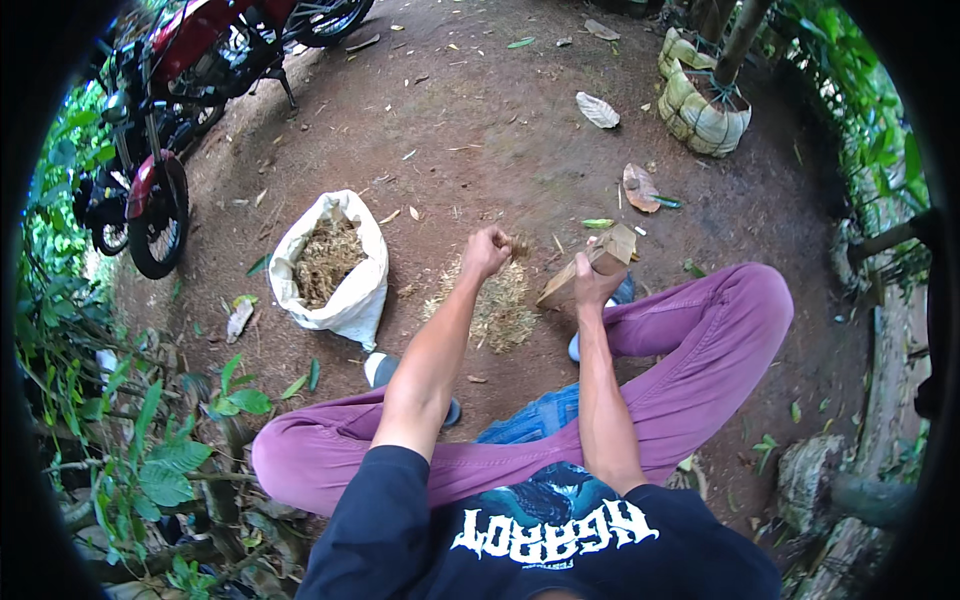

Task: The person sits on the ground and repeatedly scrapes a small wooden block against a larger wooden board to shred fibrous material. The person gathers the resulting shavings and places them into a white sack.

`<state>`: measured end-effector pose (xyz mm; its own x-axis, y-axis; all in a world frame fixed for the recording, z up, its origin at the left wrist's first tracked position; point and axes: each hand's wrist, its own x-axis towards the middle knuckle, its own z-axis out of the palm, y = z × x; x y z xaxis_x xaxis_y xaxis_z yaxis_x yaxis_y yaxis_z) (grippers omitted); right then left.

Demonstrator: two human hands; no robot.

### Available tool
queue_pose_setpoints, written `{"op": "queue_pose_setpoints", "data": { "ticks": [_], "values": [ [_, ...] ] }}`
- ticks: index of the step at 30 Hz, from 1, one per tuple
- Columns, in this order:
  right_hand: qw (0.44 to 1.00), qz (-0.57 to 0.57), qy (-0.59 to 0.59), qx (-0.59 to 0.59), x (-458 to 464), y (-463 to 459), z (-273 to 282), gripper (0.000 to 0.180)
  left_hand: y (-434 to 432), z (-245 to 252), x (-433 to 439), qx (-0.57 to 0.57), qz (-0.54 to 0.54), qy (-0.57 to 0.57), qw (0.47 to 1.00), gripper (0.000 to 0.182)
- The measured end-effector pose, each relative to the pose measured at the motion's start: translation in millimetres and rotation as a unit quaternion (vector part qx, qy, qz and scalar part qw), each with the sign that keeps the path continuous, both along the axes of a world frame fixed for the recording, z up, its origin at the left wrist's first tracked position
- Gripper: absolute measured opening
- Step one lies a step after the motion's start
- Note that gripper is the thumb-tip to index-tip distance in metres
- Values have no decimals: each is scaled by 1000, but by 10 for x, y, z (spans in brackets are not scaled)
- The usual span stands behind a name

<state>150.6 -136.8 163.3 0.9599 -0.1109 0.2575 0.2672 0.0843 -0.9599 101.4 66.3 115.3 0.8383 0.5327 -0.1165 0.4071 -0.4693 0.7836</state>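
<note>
My left hand (486, 251) is closed on a small tuft of brown fibre (517, 246), blurred, above a loose pile of pale shavings or chopped dry fibre (499, 304) on the ground. To its right, my right hand (595, 276) grips the upper part of a long, angular wooden block (559, 289), which slants with its lower end near the pile. The block's pale end face (621, 241) points up and right. Left of the pile stands an open white woven sack (375, 289), part filled with brown fibrous material (328, 262).
Red motorcycles (161, 180) stand at upper left. Dry leaves (598, 110) lie on the dirt ground. Wrapped bundles tied with cord (705, 120) sit around posts at upper right. Leafy plants (172, 472) border the left; a log (889, 375) and a stone (810, 480) lie at right.
</note>
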Motion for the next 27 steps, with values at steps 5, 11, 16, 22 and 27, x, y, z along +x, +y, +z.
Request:
{"op": "queue_pose_setpoints", "data": {
  "ticks": [5,11,16,22,27],
  "values": [
    [1000,-5,-5,-22,63,-34,-55,38,-541,-537,-397,80,88,-78,990,19],
    [997,28,-16,-64,10,17,-215,42,-899,-738,-711,-10,145,-2,989,24],
    [997,31,-4,-65,17,31,-225,45,-976,-763,-641,22,145,-42,988,24],
    [996,35,-33,-81,24,18,-225,42,-957,-901,-638,2,48,-43,998,29],
    [997,35,-23,-67,-1,45,-195,41,-988,-1072,-852,67,-79,16,995,40]
  ]
}}
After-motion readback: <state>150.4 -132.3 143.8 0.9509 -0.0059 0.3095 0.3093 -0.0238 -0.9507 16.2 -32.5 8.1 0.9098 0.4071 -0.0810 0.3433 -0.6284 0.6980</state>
